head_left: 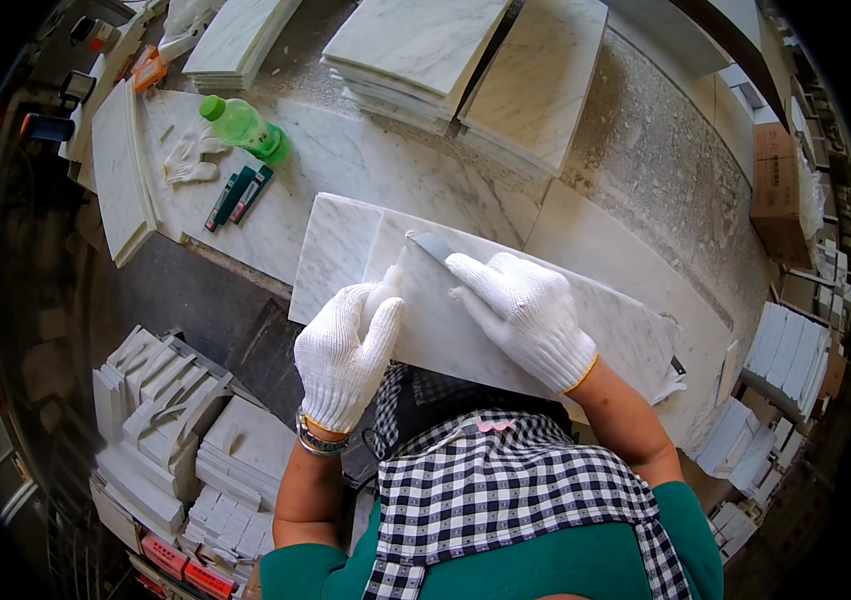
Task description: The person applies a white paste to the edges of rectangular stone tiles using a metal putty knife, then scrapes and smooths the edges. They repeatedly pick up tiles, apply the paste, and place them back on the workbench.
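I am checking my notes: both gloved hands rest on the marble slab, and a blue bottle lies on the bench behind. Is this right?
Not quite: in the head view the bottle is green, not blue. Both gloved hands, left hand and right hand, do rest on the marble slab.

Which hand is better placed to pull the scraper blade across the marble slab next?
Right. The right hand already grips the scraper blade against the marble slab, while the left hand steadies its near edge.

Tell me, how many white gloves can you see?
3. One on the left hand at the marble slab, one on the right hand pressing a scraper, and one spare glove lying beside the green bottle. More may be hidden.
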Tool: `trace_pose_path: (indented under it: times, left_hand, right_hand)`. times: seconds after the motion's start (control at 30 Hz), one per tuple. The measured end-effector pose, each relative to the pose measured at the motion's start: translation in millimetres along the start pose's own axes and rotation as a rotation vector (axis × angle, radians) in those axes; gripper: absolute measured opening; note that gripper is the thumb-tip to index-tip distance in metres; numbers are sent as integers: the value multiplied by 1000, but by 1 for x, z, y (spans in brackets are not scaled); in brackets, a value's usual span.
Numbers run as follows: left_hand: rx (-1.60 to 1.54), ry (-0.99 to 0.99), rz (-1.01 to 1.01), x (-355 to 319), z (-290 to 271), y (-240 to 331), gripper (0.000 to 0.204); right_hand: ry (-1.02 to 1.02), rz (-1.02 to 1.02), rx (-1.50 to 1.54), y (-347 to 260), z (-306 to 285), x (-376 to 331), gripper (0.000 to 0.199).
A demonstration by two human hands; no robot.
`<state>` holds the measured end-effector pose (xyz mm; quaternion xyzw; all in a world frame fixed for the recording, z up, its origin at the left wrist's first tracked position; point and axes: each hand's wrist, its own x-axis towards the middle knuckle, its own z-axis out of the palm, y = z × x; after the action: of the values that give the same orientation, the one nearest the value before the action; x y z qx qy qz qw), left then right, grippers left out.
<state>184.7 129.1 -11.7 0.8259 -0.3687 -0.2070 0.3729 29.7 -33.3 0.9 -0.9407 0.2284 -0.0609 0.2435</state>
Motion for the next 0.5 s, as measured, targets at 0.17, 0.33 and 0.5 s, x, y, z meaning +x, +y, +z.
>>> trace_pose_path:
  times: [0.17,0.33,0.5]
  left_hand:
    - [0,-1,-14,0,0,1,25]
    - [13,1,7,0,0,1,25]
    - [32,12,35,2,2,0,25]
  right_hand:
    - [117,-101,-28,5,9,2,39]
    - [101,-85,-36,3,4,0,44]
    - [73,-80,-25,5,7,-1,46]
